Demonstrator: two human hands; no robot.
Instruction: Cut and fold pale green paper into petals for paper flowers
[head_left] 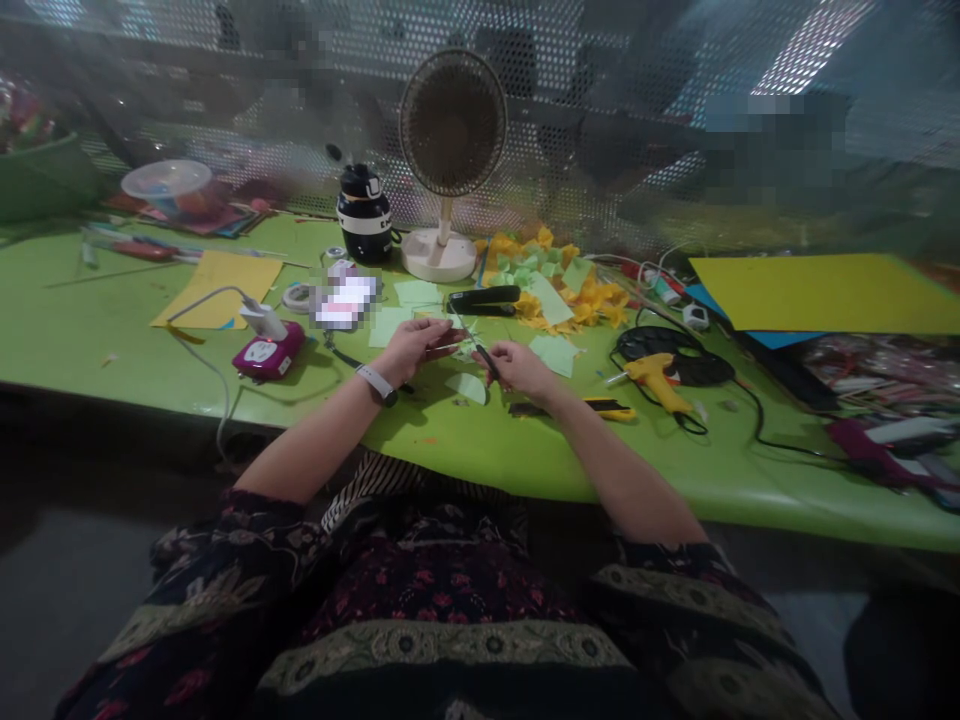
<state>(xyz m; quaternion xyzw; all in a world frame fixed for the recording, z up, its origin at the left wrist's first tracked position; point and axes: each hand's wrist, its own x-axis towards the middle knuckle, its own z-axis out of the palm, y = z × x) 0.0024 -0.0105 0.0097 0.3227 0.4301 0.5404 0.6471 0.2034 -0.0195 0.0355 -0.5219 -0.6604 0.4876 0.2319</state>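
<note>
My right hand is closed around the dark handles of a pair of scissors, whose blades point up and left toward my left hand. The fingers of my left hand pinch a small pale green piece of paper, mostly hidden by the fingers, beside the blades. Below the hands a rounded light green paper cutout lies on the green table. Just beyond them is a black stapler. A yellow utility knife lies under my right forearm.
Yellow and green paper shapes are heaped behind the stapler. A white fan and a dark bottle stand at the back. To the right lies a yellow glue gun; at left, a purple power socket with a plugged-in charger.
</note>
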